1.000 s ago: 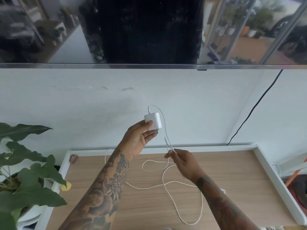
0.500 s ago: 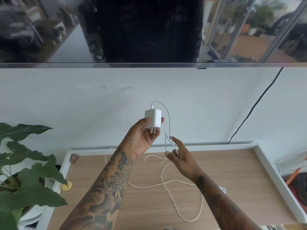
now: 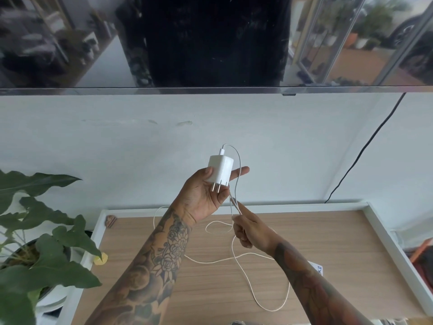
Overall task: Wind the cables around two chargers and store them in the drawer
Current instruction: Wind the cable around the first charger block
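I see my left hand [image 3: 206, 198] raised above the surface [image 3: 328, 242], palm up, fingers curled around the white charger [image 3: 220, 170], thumb on its left face and prongs pointing down toward the palm. The cable [image 3: 236, 174] leaves the charger's top, arcs over to 3 o'clock and drops past the fingertips. At 5 o'clock from the charger, just below it, my right hand [image 3: 250, 233] pinches the cable between thumb and forefinger. The rest of the cable trails in loose loops on the surface beneath both hands. A plant [image 3: 35, 242] stands at 9 o'clock.
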